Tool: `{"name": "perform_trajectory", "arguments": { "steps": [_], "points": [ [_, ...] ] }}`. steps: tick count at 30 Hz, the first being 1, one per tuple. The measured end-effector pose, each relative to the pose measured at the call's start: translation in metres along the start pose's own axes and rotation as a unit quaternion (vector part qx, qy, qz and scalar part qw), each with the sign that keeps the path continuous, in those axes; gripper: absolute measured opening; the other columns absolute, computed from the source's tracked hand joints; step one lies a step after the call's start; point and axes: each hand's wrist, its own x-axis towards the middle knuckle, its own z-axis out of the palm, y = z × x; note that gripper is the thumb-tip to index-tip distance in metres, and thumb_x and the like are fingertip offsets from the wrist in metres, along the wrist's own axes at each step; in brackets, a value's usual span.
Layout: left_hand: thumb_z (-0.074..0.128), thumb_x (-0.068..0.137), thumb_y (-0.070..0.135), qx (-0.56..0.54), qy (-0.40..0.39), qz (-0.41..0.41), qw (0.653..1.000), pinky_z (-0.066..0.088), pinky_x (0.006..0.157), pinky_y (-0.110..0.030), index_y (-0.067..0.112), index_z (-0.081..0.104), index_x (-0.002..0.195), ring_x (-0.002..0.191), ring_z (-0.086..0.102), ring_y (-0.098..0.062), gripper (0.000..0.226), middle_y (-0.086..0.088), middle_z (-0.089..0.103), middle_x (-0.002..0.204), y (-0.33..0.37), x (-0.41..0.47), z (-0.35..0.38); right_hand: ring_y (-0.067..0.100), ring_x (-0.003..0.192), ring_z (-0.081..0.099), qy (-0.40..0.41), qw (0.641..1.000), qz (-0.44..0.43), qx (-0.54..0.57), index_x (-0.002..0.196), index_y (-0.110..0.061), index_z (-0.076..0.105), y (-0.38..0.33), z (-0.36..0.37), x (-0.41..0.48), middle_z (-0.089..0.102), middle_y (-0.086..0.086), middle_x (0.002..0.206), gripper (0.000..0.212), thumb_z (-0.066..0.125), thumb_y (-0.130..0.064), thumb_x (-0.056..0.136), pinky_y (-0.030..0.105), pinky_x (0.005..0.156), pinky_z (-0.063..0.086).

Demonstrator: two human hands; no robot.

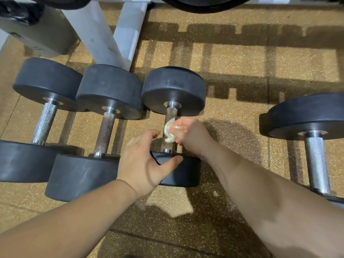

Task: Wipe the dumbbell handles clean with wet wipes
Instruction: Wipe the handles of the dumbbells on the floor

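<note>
Knurled steel handle (170,125) of the third dumbbell from the left lies on the speckled tan rubber floor (242,58), with a crumpled white wet wipe (169,131) pressed against its right side by the right hand (188,135), whose fingers are clenched around the wipe. Left hand (143,161) is spread and grasping the dumbbell's near black weight head (183,172), thumb over its top edge. Two more dumbbells (104,131) lie just beside it to the left, a fourth (314,149) well apart to the right, and white rack legs (111,30) stand behind.
</note>
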Motion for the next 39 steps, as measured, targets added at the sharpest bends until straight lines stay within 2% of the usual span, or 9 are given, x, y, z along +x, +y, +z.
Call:
{"name": "perform_trajectory", "arguments": {
  "steps": [3, 8, 15, 21, 23, 26, 32, 36, 39],
  "points": [
    [0.054, 0.063, 0.081, -0.005, 0.004, -0.002, 1.0, 0.041, 0.102, -0.037, 0.024, 0.054, 0.132, 0.124, 0.05, -0.022, 0.09, 0.002, 0.06, 0.129, 0.0, 0.0, 0.001, 0.006, 0.06, 0.061, -0.025, 0.999, -0.021, -0.042, 0.085, -0.021, 0.069, -0.004, -0.003, -0.002, 0.068, -0.002, 0.067, 0.002, 0.067, -0.021, 0.086, 0.024, 0.063, 0.048],
    [0.054, 0.063, 0.081, -0.004, 0.012, 0.0, 1.0, 0.042, 0.103, -0.039, 0.025, 0.054, 0.133, 0.125, 0.05, -0.022, 0.09, 0.003, 0.06, 0.13, 0.0, 0.001, 0.001, 0.002, 0.062, 0.056, 0.121, 0.992, -0.037, 0.023, 0.084, -0.021, 0.07, -0.013, 0.009, 0.025, 0.063, -0.009, 0.07, 0.004, 0.069, -0.019, 0.087, 0.019, 0.059, 0.041],
    [0.051, 0.067, 0.08, 0.041, 0.037, 0.03, 0.998, 0.041, 0.096, -0.032, 0.028, 0.054, 0.129, 0.116, 0.049, -0.015, 0.081, 0.009, 0.059, 0.121, 0.012, -0.002, 0.007, -0.002, 0.075, 0.062, -0.007, 0.98, -0.106, -0.169, 0.082, -0.032, 0.077, -0.006, -0.013, -0.003, 0.071, -0.016, 0.079, 0.008, 0.075, -0.025, 0.079, 0.022, 0.072, 0.049],
    [0.062, 0.088, 0.049, -0.199, 0.048, 0.044, 0.978, 0.027, 0.096, -0.001, 0.031, 0.057, 0.125, 0.119, 0.046, 0.005, 0.042, 0.01, 0.056, 0.129, 0.005, -0.005, -0.005, 0.002, 0.086, 0.063, 0.109, 0.985, -0.057, -0.117, 0.082, -0.028, 0.078, -0.022, -0.03, 0.005, 0.07, -0.016, 0.086, 0.013, 0.068, -0.02, 0.083, 0.02, 0.079, 0.049],
    [0.059, 0.084, 0.059, -0.165, 0.042, 0.001, 0.985, 0.03, 0.105, -0.01, 0.024, 0.058, 0.131, 0.126, 0.046, -0.006, 0.058, 0.005, 0.056, 0.135, -0.008, 0.001, -0.005, 0.004, 0.093, 0.062, 0.103, 0.984, -0.059, -0.136, 0.095, -0.031, 0.079, -0.014, -0.03, 0.003, 0.069, -0.017, 0.094, 0.014, 0.071, -0.024, 0.085, 0.013, 0.083, 0.043],
    [0.048, 0.077, 0.075, -0.149, -0.084, -0.069, 0.983, 0.034, 0.113, -0.033, 0.021, 0.046, 0.146, 0.134, 0.043, -0.016, 0.088, 0.003, 0.049, 0.142, -0.001, -0.007, 0.01, 0.013, 0.098, 0.06, 0.055, 0.966, -0.122, -0.222, 0.114, -0.026, 0.075, 0.0, -0.032, -0.014, 0.064, -0.006, 0.101, 0.027, 0.075, -0.024, 0.087, 0.017, 0.087, 0.041],
    [0.036, 0.071, 0.076, -0.079, -0.146, 0.053, 0.985, 0.021, 0.122, -0.035, 0.022, 0.033, 0.154, 0.146, 0.028, -0.02, 0.099, -0.001, 0.034, 0.158, 0.015, -0.014, 0.02, 0.022, 0.095, 0.063, 0.025, 0.905, -0.214, -0.367, 0.104, -0.023, 0.078, -0.009, -0.067, -0.004, 0.069, 0.0, 0.096, 0.017, 0.065, -0.026, 0.094, 0.036, 0.083, 0.051],
    [0.041, 0.074, 0.077, -0.053, -0.158, 0.136, 0.977, 0.021, 0.123, -0.04, 0.022, 0.035, 0.155, 0.147, 0.028, -0.018, 0.098, 0.0, 0.036, 0.158, 0.012, -0.017, 0.026, 0.011, 0.094, 0.059, 0.055, 0.907, -0.159, -0.386, 0.103, -0.027, 0.077, -0.012, -0.074, 0.002, 0.064, -0.009, 0.099, 0.021, 0.058, -0.029, 0.096, 0.029, 0.085, 0.048],
    [0.037, 0.071, 0.086, -0.031, -0.168, 0.137, 0.976, 0.016, 0.121, -0.032, 0.026, 0.029, 0.156, 0.146, 0.026, -0.017, 0.104, 0.002, 0.031, 0.16, 0.01, -0.017, 0.031, 0.014, 0.087, 0.064, -0.035, 0.874, -0.215, -0.435, 0.097, -0.027, 0.078, -0.007, -0.076, -0.023, 0.07, -0.008, 0.096, 0.018, 0.061, -0.032, 0.096, 0.03, 0.077, 0.052]
  ]
}}
